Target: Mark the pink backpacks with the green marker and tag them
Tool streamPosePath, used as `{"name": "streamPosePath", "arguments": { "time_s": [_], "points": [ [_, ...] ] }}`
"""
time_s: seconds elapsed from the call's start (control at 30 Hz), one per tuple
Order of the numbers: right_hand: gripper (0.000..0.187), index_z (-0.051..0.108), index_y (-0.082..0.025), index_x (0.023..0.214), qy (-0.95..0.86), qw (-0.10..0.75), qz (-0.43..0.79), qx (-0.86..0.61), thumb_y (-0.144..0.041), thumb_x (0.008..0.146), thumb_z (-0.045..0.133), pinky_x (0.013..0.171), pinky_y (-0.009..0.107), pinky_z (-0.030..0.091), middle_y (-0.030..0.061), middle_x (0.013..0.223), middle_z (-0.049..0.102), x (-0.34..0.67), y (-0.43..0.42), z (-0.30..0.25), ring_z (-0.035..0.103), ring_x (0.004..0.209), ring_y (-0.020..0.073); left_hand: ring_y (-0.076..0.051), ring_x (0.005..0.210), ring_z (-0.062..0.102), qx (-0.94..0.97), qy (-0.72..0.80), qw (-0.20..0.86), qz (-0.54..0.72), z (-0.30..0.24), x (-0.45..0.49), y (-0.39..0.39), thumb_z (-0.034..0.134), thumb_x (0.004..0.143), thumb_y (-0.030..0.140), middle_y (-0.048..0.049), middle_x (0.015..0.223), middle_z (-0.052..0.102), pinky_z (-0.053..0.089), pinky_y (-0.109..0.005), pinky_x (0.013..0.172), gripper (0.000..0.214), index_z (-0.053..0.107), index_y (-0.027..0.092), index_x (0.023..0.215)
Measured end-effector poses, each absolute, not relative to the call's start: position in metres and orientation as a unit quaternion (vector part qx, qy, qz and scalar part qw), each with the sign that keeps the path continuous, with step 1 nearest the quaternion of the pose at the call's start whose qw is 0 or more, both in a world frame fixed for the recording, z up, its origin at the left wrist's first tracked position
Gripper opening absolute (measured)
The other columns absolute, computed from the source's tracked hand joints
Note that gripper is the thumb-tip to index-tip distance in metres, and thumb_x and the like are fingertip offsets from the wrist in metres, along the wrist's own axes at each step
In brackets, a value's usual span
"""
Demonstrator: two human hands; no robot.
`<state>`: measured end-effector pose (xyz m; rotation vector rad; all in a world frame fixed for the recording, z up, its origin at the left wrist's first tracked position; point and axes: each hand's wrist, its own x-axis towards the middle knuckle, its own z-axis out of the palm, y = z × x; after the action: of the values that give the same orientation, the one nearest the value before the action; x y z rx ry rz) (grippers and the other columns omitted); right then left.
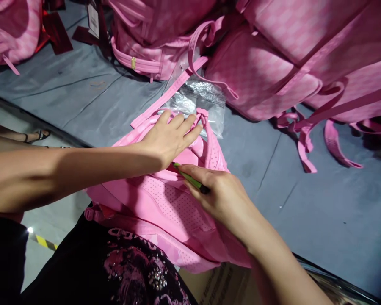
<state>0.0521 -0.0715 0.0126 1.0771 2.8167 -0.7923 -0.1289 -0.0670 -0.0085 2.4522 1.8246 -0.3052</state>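
A pink backpack (174,207) with dotted mesh padding lies at the table's near edge, against my body and partly over the edge. My left hand (173,137) rests palm down on its upper part, fingers spread among the straps. In my right hand (214,188) is a slim green-and-black tool (192,180), its tip touching or just above the pink fabric below my left wrist. Its exact kind does not show, as my fingers cover part of it. Beyond my left hand, a clear plastic bag (206,101) lies on the table.
Several more pink checked backpacks (257,72) line the far side of the grey-covered table (241,148), straps trailing toward me. Dark red tags (57,34) hang from some. A cardboard box (222,284) is below the edge. Another person's foot (38,135) shows at left.
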Motion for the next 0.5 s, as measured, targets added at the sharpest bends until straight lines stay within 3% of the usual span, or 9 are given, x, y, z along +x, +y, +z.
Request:
{"name": "streamPosePath", "arguments": {
  "time_s": [0.2, 0.5],
  "points": [
    [0.025, 0.073, -0.026, 0.105, 0.905, 0.005, -0.242, 0.351, -0.017, 0.091, 0.054, 0.056, 0.025, 0.045, 0.0012, 0.076, 0.075, 0.0461, -0.0746, 0.0142, 0.068, 0.061, 0.0159, -0.035, 0.140, 0.038, 0.807, 0.584, 0.008, -0.086, -0.0092, -0.1306, -0.0688, 0.058, 0.089, 0.025, -0.0149, 0.164, 0.022, 0.027, -0.052, 0.116, 0.077, 0.024, 0.015, 0.157],
    [0.028, 0.074, -0.026, 0.106, 0.902, 0.005, -0.219, 0.372, -0.017, 0.088, 0.054, 0.056, 0.027, 0.047, 0.0028, 0.079, 0.077, 0.0487, -0.0775, 0.0115, 0.072, 0.065, 0.0202, -0.032, 0.137, 0.042, 0.810, 0.579, -0.033, -0.091, -0.0092, -0.1320, -0.0717, 0.058, 0.088, 0.027, -0.0148, 0.163, 0.026, 0.034, -0.049, 0.111, 0.076, 0.025, 0.016, 0.156]
  ]
}}
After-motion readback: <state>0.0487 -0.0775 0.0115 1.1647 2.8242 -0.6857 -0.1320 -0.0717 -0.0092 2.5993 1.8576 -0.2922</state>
